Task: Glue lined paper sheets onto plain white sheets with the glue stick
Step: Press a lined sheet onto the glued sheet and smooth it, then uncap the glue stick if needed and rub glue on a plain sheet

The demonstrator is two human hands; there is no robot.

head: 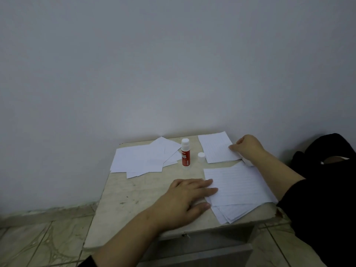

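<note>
Here, my notes from the head view, largest thing first.

Wall (173,64): plain pale grey, fills the upper half behind everything.
Floor (38,243): patterned tiles, lower left.
Surface (134,193): small beige top, scuffed, pushed against the wall; chipped at its near right corner.
Near stack of lined sheets (240,189): on the right front of the surface, fanned unevenly, several edges showing below the top sheet.
Left spread of sheets (142,158): overlapping white sheets at the back left; I cannot tell lined from plain here.
Far sheet (217,149): lined, at the back right, tilted.
Left hand (185,199): fingers straight, released, lying flat with fingertips on the left edge of the near stack.
Right hand (248,147): fingers curled, pinching the right edge of the far sheet.
Glue stick (185,152): red body, standing upright, uncapped, between the left spread and the far sheet.
Cap (201,157): white, standing just beside the glue stick, at the far sheet's left corner.
</note>
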